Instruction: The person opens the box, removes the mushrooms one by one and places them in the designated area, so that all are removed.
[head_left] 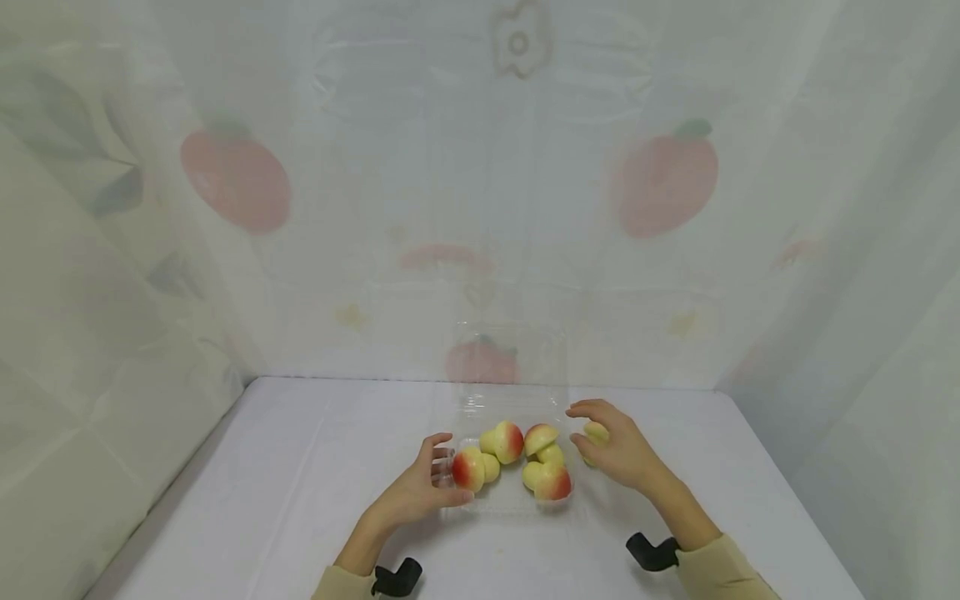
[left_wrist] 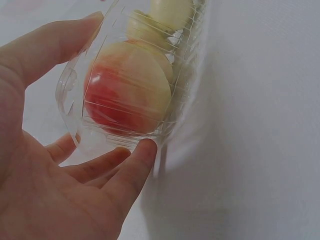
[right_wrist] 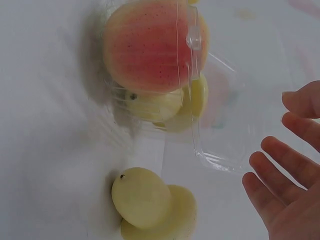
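A clear plastic clamshell box (head_left: 506, 502) stands on the table, its lid (head_left: 513, 400) raised at the back. Several yellow-and-red mushroom-shaped pieces (head_left: 507, 442) lie inside. My left hand (head_left: 420, 492) holds the box at its left end, thumb and fingers spread around the wall; in the left wrist view one red-sided piece (left_wrist: 127, 90) shows through the plastic there. My right hand (head_left: 618, 442) hovers right of the box with fingers apart and nothing between them. Partly behind it, a loose yellow piece (right_wrist: 142, 197) lies on the table outside the box.
White cloth (head_left: 300, 500) covers the table. A pale curtain (head_left: 450, 167) with printed fruit hangs behind it and at both sides. Black curved mounts (head_left: 652, 552) sit at both wrists, by the beige sleeves (head_left: 723, 571).
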